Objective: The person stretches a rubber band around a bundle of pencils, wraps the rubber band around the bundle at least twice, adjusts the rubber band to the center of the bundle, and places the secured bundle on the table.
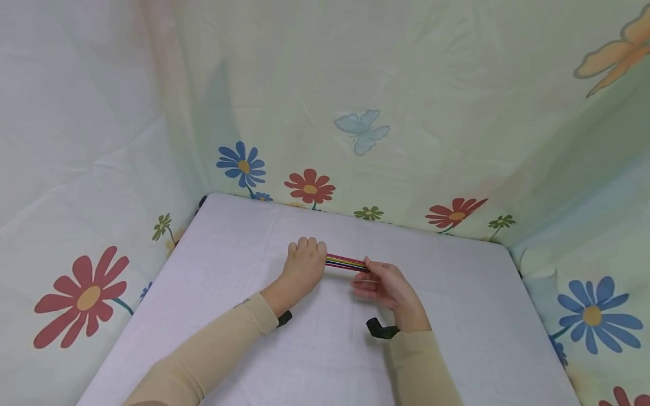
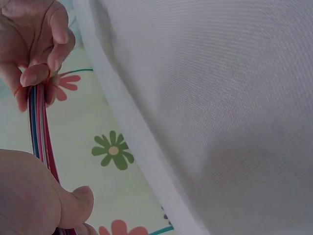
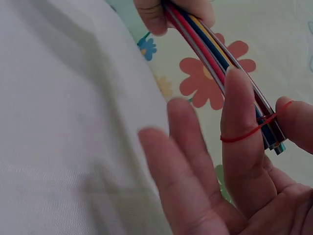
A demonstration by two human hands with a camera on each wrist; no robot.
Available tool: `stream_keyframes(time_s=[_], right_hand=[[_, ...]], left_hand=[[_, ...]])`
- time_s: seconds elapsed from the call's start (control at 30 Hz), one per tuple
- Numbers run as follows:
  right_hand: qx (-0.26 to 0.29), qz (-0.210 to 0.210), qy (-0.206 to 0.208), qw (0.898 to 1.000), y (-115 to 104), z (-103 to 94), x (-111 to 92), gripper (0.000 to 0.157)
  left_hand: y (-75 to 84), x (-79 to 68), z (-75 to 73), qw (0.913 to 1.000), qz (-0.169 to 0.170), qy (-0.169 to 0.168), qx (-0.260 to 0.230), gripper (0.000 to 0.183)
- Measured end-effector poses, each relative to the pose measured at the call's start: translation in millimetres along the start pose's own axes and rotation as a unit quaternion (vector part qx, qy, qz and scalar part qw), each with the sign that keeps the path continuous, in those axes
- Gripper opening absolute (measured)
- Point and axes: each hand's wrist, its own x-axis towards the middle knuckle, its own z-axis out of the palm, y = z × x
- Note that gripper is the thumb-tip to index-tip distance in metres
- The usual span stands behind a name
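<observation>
A bundle of thin pencils in red, blue, yellow and dark colours spans the gap between both hands, above the table. My left hand grips one end, knuckles up, its fingers wrapped round the bundle. At the other end is my right hand, thumb and index finger on either side of the pencils. A thin red rubber band is stretched over that thumb and index finger and crosses the pencils near their tips. The other right fingers extend loosely away. In the left wrist view, the left palm hides part of the bundle.
A white-covered table lies beneath the hands. Cloth walls printed with flowers and butterflies rise at its back and sides. A black wrist device sits at the right wrist, another at the left.
</observation>
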Motion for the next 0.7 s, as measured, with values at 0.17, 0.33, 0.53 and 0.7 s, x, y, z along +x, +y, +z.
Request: stream_keyframes(time_s=[0.17, 0.33, 0.53, 0.7], right_hand=[[-0.094, -0.039, 0.051, 0.993, -1.3, 5.1, 1.8, 0.039], [-0.133, -0.066, 0.096, 0.984, 0.8, 11.1, 1.5, 0.034], [-0.178, -0.1, 0.144, 0.968, 6.8, 23.3, 1.7, 0.032], [-0.152, -0.136, 0.168, 0.964, 13.0, 29.8, 3.3, 0.032]], left_hand=[[-0.5, -0.5, -2.9, 1.0, 0.003, -0.008, -0.001, 0.019], [-0.3, -0.6, -4.0, 0.9999, 0.001, -0.012, -0.001, 0.017], [0.3, -0.9, -4.6, 1.0, -0.001, -0.005, 0.005, 0.018], [0.8, -1.8, -4.5, 0.9999, -0.009, -0.001, 0.005, 0.019]])
